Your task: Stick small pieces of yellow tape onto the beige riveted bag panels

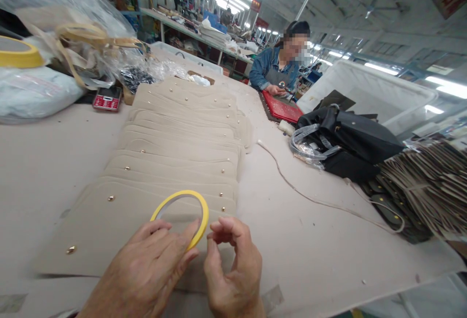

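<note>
My left hand (pixel 146 264) grips a narrow roll of yellow tape (pixel 205 206), its fingers passing through and around the ring. Just right of the roll, my right hand (pixel 239 272) curls with thumb and fingertips drawn together in a pinch. Whatever lies between those fingertips is too small to make out. Below both hands, overlapping beige panels (pixel 146 206) run in a long row away from me. Small gold-coloured metal studs (pixel 111 198) dot their left and right sides.
Black bags (pixel 359 143) and bundled dark strips (pixel 430 182) lie at the right, with a thin cord (pixel 292 184) nearby. A red calculator-like device (pixel 107 99), plastic wrapping and another yellow roll (pixel 20 54) sit at the left. A co-worker (pixel 279 62) handles something over a red tray (pixel 280 108).
</note>
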{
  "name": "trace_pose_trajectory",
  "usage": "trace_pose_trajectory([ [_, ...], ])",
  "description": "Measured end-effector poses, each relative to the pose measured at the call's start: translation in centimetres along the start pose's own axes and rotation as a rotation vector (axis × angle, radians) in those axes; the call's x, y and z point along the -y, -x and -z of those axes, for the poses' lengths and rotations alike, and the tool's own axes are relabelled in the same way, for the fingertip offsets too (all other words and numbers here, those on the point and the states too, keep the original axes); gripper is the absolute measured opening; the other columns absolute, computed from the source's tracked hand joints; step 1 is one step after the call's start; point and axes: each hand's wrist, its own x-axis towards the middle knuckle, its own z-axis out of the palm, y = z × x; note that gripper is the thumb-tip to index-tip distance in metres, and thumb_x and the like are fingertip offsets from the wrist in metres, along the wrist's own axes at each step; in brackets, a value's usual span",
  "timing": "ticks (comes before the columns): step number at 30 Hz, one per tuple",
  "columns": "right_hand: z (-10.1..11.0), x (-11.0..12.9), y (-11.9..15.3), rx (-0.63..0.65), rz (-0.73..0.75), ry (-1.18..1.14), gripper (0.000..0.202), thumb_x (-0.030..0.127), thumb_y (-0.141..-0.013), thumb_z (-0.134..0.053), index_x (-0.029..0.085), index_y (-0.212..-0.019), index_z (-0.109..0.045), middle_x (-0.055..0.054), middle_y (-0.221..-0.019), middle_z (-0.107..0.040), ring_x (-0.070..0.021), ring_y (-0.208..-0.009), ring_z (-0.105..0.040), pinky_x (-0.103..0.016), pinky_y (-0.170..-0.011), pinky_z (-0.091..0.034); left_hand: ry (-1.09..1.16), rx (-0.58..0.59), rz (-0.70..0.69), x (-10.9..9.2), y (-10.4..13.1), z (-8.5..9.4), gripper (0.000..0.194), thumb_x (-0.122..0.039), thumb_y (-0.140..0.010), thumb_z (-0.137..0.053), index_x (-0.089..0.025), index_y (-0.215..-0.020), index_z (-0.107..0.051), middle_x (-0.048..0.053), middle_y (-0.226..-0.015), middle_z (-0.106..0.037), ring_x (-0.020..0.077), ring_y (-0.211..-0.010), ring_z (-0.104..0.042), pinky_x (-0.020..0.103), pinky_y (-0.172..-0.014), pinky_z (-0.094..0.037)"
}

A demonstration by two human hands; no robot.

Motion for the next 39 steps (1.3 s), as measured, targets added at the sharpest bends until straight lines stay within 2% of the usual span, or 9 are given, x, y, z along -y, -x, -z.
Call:
trace_pose_trajectory([
  [5,0.0,0.2,-0.1,0.009,0.025,-0.030,0.043,0.010,-0.092,-0.061,0.023,-0.133,-0.061,-0.002,-0.091,-0.078,-0.0155,-0.075,-0.077,-0.024,-0.070,-0.068,-0.020,-0.003,-0.040,0.1,-0.1,0.0,0.037,-0.022,-0.119,-0.034,-0.014,-0.143,-0.061,0.000,-0.103,-0.085,0.0142,-0.080,-0.075,0.036,-0.094,-0.047],
  [11,-0.2,-0.1,-0.6,0.017,0.062,-0.023,0.041,0.005,-0.092,-0.061,0.022,-0.129,-0.062,0.000,-0.087,-0.076,-0.0134,-0.071,-0.076,-0.022,-0.070,-0.067,-0.033,0.000,-0.063,0.1,-0.1,-0.2,0.033,-0.022,-0.119,-0.035,-0.014,-0.126,-0.066,0.001,-0.100,-0.085,0.0155,-0.079,-0.075,0.037,-0.094,-0.047],
  [17,-0.8,-0.2,0.2,-0.017,0.010,0.048,0.032,0.011,-0.094,-0.055,0.023,-0.123,-0.059,0.003,-0.082,-0.071,-0.0125,-0.066,-0.072,-0.022,-0.067,-0.064,-0.031,0.014,-0.017,-0.2,0.4,-0.7,0.041,-0.025,-0.119,-0.034,-0.016,-0.151,-0.057,-0.001,-0.098,-0.083,0.0165,-0.080,-0.074,0.035,-0.095,-0.047],
  [21,-1.0,-0.4,0.4,-0.040,0.045,0.049,0.030,0.010,-0.094,-0.054,0.024,-0.119,-0.060,0.003,-0.080,-0.069,-0.0126,-0.063,-0.070,-0.022,-0.065,-0.062,0.051,0.013,0.057,-0.1,0.5,-0.8,0.036,-0.031,-0.119,-0.036,-0.020,-0.140,-0.063,-0.004,-0.089,-0.080,0.0145,-0.078,-0.073,0.031,-0.088,-0.049],
  [24,-0.7,-0.7,-0.1,0.004,0.030,0.005,0.027,0.009,-0.094,-0.055,0.024,-0.115,-0.063,0.002,-0.082,-0.072,-0.0131,-0.067,-0.072,-0.021,-0.066,-0.062,0.117,0.040,0.103,0.2,0.4,-0.6,0.031,-0.033,-0.118,-0.038,-0.022,-0.123,-0.067,-0.006,-0.086,-0.077,0.0130,-0.076,-0.071,0.029,-0.086,-0.050],
  [27,0.3,-1.0,-0.7,0.063,-0.030,-0.037,0.029,0.007,-0.095,-0.055,0.023,-0.116,-0.067,-0.002,-0.092,-0.075,-0.0150,-0.078,-0.075,-0.023,-0.073,-0.064,0.092,0.020,0.086,0.4,0.2,-0.4,0.028,-0.031,-0.118,-0.040,-0.022,-0.114,-0.066,-0.006,-0.084,-0.077,0.0131,-0.074,-0.071,0.029,-0.088,-0.050],
  [34,1.7,-1.0,-1.5,0.237,0.121,-0.093,0.045,0.004,-0.093,-0.056,0.021,-0.133,-0.066,-0.010,-0.117,-0.077,-0.0210,-0.109,-0.074,-0.033,-0.098,-0.065,-0.018,0.035,0.038,0.6,1.1,-0.6,0.033,-0.032,-0.118,-0.037,-0.020,-0.130,-0.065,-0.002,-0.094,-0.081,0.0179,-0.084,-0.074,0.035,-0.097,-0.047],
  [36,1.6,-1.1,-1.6,0.280,0.158,-0.081,0.043,0.003,-0.094,-0.058,0.020,-0.132,-0.067,-0.010,-0.114,-0.078,-0.0206,-0.105,-0.074,-0.032,-0.094,-0.066,-0.016,0.042,0.024,0.6,1.5,-0.7,0.035,-0.030,-0.118,-0.036,-0.020,-0.136,-0.064,-0.002,-0.096,-0.082,0.0180,-0.085,-0.075,0.035,-0.099,-0.046],
  [39,1.3,-1.4,-1.7,0.278,0.206,-0.070,0.034,0.005,-0.098,-0.061,0.022,-0.126,-0.071,-0.008,-0.106,-0.078,-0.0192,-0.094,-0.074,-0.030,-0.085,-0.066,-0.010,0.043,0.029,0.7,2.1,-1.1,0.037,-0.031,-0.118,-0.036,-0.021,-0.140,-0.062,-0.001,-0.098,-0.082,0.0194,-0.087,-0.075,0.036,-0.101,-0.045],
])
